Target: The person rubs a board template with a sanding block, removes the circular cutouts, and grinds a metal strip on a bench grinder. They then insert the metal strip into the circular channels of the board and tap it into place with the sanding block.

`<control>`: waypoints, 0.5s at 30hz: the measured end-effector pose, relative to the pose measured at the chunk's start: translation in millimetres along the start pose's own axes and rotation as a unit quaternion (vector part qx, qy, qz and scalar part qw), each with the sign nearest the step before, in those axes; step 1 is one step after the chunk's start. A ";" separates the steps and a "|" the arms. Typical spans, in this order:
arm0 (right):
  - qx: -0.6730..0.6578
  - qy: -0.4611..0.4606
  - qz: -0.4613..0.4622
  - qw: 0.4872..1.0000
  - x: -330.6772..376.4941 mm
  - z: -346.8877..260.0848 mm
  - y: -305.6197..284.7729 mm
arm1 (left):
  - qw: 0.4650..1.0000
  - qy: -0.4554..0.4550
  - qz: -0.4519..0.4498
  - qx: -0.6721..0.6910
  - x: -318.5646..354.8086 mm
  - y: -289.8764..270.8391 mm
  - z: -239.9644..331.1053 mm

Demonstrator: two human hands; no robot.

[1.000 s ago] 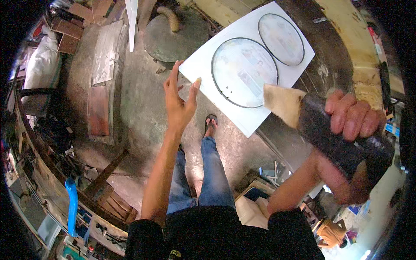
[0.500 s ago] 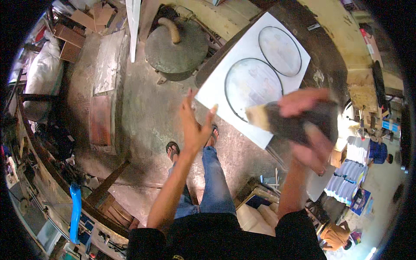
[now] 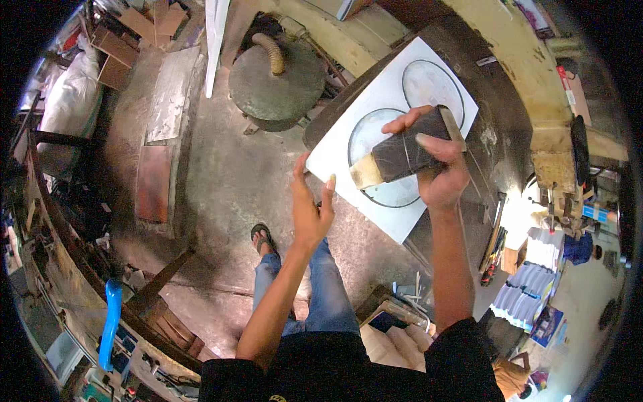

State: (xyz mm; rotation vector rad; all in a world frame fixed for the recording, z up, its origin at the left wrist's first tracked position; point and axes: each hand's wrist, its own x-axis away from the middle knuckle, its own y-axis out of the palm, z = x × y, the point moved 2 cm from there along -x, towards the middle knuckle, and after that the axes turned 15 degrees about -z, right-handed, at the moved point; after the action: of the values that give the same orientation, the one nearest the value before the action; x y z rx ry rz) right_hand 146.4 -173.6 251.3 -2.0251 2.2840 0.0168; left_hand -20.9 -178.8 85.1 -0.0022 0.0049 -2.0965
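A white rectangular board (image 3: 392, 223), marked with two large black-outlined circles, lies on a dark tabletop (image 3: 492, 144). Over the nearer circle, my right hand (image 3: 445, 167) grips a black-wrapped block (image 3: 408, 149) with a pale, rough-looking end. That pale end hangs over the circle's near-left edge; whether it touches the board I cannot tell. At the board's left corner is my left hand (image 3: 313, 208), its fingers and thumb spread apart. Its fingertips are at or against the board's edge, and nothing is grasped in the palm.
A round metal drum (image 3: 278, 94) with a ribbed hose stands on the floor beyond my left hand. A long low slab (image 3: 157, 154) lies farther left. At the right are bundled grey stacks (image 3: 526, 285) and a person in orange (image 3: 509, 377). A blue curved object (image 3: 110, 325) is at lower left.
My right hand has swung the block up and left, and now only that hand is on it. My left hand has shifted slightly right, closer to the board's corner.
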 end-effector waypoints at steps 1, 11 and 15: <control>-0.033 0.009 -0.007 0.999 -1.9 -5.8 -3.1 | 1.000 0.002 0.003 -0.001 1.2 -1.0 0.8; 0.123 -0.092 -0.098 0.983 -32.1 -58.7 49.4 | 0.999 -0.023 0.020 -0.027 2.2 -6.3 11.2; -0.003 -0.151 -0.071 0.986 -41.6 27.2 20.4 | 0.993 -0.003 0.076 -0.088 -6.1 -7.4 9.2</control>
State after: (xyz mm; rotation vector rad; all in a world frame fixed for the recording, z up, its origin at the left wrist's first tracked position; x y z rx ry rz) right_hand 132.6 -128.0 226.2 -2.0214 1.9563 0.2995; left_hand -24.2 -169.8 94.4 -0.1118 0.1814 -1.9385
